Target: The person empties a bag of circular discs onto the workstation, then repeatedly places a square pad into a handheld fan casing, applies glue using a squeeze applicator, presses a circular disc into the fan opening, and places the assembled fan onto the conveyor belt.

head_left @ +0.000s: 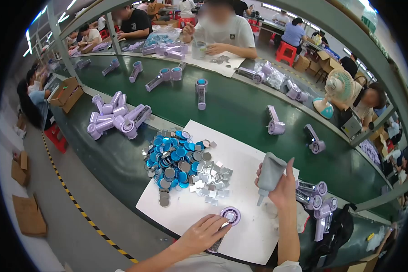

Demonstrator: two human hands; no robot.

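My left hand (203, 233) is closed over the handle of a small purple handheld fan (231, 216) lying on the white board (249, 245). The fan's round head faces up, with a silver square piece at its centre. In my right hand (283, 188) is a grey squeeze bottle (270, 172), its narrow nozzle tilted downward above the board. Left of the bottle lie loose silver square pieces (213, 179). Beside them is a heap of round discs (172, 156), some blue-faced, others silver.
Purple fans (118, 115) are piled at the left, and more fans (319, 199) lie at the right near a black bag (342, 229). Several fans sit along the green conveyor belt (231, 106). Across it sits a person (231, 36) by a metal frame. A cardboard box (67, 93) stands far left.
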